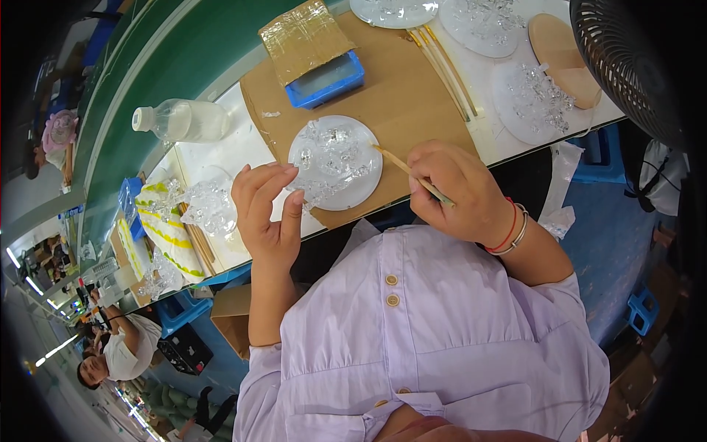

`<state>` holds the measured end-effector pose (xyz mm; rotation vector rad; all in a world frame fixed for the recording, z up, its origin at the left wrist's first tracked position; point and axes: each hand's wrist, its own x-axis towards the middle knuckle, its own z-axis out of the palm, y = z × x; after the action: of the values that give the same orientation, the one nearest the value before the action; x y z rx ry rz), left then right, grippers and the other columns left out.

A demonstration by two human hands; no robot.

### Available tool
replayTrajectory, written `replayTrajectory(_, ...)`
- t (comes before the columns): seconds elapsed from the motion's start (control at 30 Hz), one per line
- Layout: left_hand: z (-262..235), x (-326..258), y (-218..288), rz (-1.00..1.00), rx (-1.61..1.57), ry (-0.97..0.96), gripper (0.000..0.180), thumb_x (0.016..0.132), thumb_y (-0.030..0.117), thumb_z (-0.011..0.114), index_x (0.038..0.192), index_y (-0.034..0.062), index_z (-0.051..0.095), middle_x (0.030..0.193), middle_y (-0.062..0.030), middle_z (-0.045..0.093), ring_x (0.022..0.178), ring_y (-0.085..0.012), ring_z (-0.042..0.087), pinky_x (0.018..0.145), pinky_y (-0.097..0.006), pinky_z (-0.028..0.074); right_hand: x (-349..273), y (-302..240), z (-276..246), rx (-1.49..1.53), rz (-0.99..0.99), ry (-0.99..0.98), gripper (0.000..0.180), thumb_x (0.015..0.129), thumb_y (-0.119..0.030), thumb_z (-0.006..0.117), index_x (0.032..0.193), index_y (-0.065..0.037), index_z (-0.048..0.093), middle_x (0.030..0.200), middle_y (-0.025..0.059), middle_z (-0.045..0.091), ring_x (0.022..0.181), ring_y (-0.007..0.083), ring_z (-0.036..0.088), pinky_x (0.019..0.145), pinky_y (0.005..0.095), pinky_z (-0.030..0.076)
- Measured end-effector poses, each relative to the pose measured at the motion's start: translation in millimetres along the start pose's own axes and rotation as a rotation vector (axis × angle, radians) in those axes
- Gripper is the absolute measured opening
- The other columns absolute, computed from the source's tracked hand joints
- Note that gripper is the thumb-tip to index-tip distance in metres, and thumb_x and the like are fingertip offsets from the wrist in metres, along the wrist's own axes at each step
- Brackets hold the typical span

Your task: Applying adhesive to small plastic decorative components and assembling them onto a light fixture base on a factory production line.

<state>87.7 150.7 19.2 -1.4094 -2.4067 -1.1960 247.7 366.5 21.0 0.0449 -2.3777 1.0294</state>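
We see a thin wooden stick (401,163) pinched between the thumb and fingers of our right hand (449,184), its tip slanting away to the left, at the right rim of a round white plate (361,191). That plate lies between our hands and a little beyond them, with small clear pieces (331,151) heaped on it. Our left hand (269,202) is raised at the plate's near left edge, fingers bent and the tips of thumb and forefinger close to each other; we cannot tell whether a clear piece sits between them.

Under the plate we have a brown cardboard sheet (412,96), which runs on beyond our right hand. Farther from both hands, past the plate, stands a blue box (328,82) with a brown flap (303,40) over it. Beyond our left hand, off to its left, a clear bottle (193,121) lies on its side. Left of that hand we find more clear plastic (212,202) and a striped cloth (168,228). Beyond our right hand lie three slim sticks (445,70), and farther right, a black fan (626,66).
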Motion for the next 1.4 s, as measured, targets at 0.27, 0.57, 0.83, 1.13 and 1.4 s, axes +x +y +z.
replayTrajectory(0.27,-2.4,4.8,-2.8,-0.08,-0.087,-0.023,0.022,0.081,0.01,0.07,0.103,0.0076,0.067,0.105,-0.0074,0.066,0.102,-0.0266,0.06,0.103,-0.048,0.037,-4.0,-11.0,-6.8,0.003,0.016,-0.075,0.021,0.071,0.005,0.063,0.087,-0.002,0.052,0.084,0.0125,0.06,0.076,0.0295,0.063,0.065,0.0348,0.052)
replayTrajectory(0.57,-6.4,7.4,-11.2,-0.096,-0.149,-0.143,0.022,0.077,0.007,0.074,0.098,0.0085,0.068,0.099,-0.0057,0.069,0.098,-0.0237,0.063,0.103,-0.048,0.038,-7.1,-9.9,-5.4,0.046,0.041,-0.054,0.02,0.072,0.005,0.062,0.087,-0.002,0.051,0.082,0.0128,0.059,0.073,0.03,0.062,0.064,0.0345,0.052)
replayTrajectory(0.83,-0.2,2.5,-10.5,-0.053,-0.13,-0.085,0.021,0.074,0.002,0.075,0.092,0.0088,0.069,0.091,-0.0031,0.069,0.092,-0.0202,0.064,0.101,-0.047,0.041,-5.3,-10.4,-6.1,0.124,-0.003,-0.067,0.018,0.074,0.004,0.062,0.088,-0.001,0.052,0.084,0.0134,0.06,0.074,0.0273,0.063,0.064,0.0322,0.051)
replayTrajectory(1.13,15.3,-26.1,6.9,-0.104,-0.154,0.118,0.018,0.074,-0.002,0.075,0.09,0.0063,0.069,0.079,-0.0054,0.062,0.081,-0.022,0.058,0.09,-0.042,0.047,42.7,25.0,-41.3,0.183,0.263,0.211,0.008,0.092,-0.002,0.057,0.097,0.0,0.051,0.092,0.0107,0.062,0.074,0.0095,0.057,0.067,0.022,0.046)
replayTrajectory(1.4,27.6,-23.4,9.9,-0.185,-0.235,0.185,0.017,0.076,-0.002,0.074,0.09,0.0051,0.068,0.082,-0.006,0.062,0.079,-0.0204,0.058,0.089,-0.038,0.047,99.0,37.1,2.7,0.08,0.16,0.239,0.011,0.091,-0.011,0.063,0.087,-0.003,0.057,0.069,0.0009,0.055,0.059,0.0057,0.047,0.054,0.0219,0.037)
